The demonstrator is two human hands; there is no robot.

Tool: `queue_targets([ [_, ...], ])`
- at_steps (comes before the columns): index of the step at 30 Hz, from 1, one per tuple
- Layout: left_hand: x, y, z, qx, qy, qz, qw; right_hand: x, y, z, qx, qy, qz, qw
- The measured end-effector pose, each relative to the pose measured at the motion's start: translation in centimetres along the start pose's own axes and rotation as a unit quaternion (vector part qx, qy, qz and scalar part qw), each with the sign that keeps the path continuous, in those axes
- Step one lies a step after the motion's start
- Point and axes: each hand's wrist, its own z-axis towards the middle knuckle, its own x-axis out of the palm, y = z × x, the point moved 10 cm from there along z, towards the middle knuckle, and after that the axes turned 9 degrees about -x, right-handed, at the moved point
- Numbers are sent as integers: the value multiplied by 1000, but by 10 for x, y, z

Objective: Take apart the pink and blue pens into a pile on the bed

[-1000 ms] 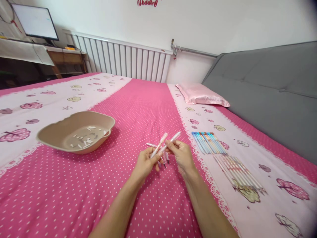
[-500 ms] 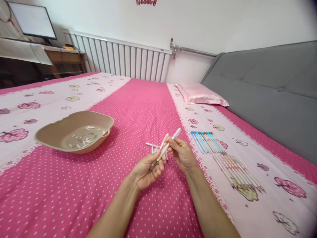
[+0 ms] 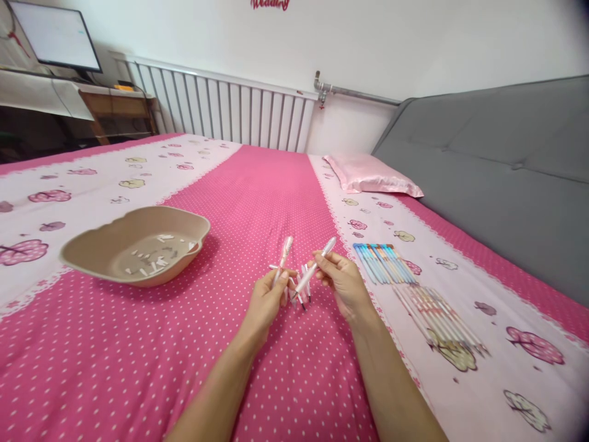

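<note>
My left hand [image 3: 268,301] is closed around a pale pink pen [image 3: 286,248] that points up and away from me. Between the thumb and fingers of my right hand [image 3: 339,279] is a white pen [image 3: 304,281], tilted with its dark tip down to the left. The two pens are apart. Beneath and between my hands, several loose white pens [image 3: 307,294] lie on the pink bedspread, partly hidden by my fingers. To the right lie a row of blue pens [image 3: 381,265] and, nearer to me, a row of whitish pens with reddish patterns [image 3: 439,316].
A beige basin [image 3: 138,239] with small white pieces in it sits on the bed at left. A pink pillow [image 3: 372,174] rests by the grey headboard [image 3: 488,147]. Behind the bed are a white radiator [image 3: 216,104] and a desk with a monitor [image 3: 55,37].
My hands have drawn apart. The left has shifted left, and its pen now stands steeper, away from the right hand's pen. The right hand has hardly moved.
</note>
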Motion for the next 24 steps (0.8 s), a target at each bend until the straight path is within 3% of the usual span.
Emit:
queue_targets([
  [14, 10, 3, -3, -12, 13, 44, 999, 7, 1, -4, -17, -13, -31, 999],
  [19, 19, 14, -5, -73, 86, -1, 994, 12, -3, -5, 36, 15, 37, 999],
  [24, 20, 16, -5, -81, 88, -7, 993, 16, -10, -8, 84, 28, 87, 992],
])
